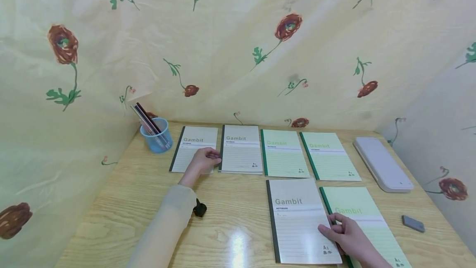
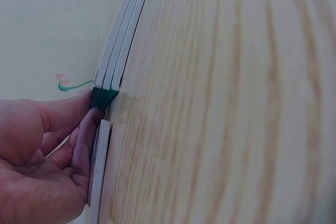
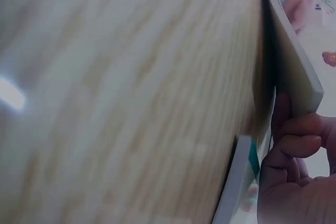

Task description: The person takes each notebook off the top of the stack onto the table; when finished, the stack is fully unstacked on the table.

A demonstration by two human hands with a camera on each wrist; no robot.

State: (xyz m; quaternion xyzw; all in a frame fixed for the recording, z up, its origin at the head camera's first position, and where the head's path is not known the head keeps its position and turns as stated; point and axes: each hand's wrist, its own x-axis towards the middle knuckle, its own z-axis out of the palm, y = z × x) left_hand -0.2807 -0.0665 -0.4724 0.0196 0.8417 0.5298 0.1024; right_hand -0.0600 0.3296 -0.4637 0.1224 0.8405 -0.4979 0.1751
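In the head view, my right hand [image 1: 346,237] pinches the right edge of a grey-covered notebook [image 1: 297,218], thumb on top and fingers underneath. The right wrist view shows that held edge [image 3: 302,66] raised off the table. Close by lies a green notebook [image 1: 372,218], partly behind the right hand. My left hand [image 1: 203,159] is over the right side of the back-left grey notebook [image 1: 189,137]. Its fingertips touch the dark-spined edge of the neighbouring grey notebook stack [image 1: 241,148]; the left wrist view shows several layers in this stack [image 2: 113,72].
Two green notebooks, one [image 1: 284,152] beside another [image 1: 329,156], continue the back row. A blue cup [image 1: 158,142] of pencils stands at the back left. To the right are a long white case [image 1: 383,162] and a small grey block [image 1: 412,223] on the wooden table [image 1: 223,214].
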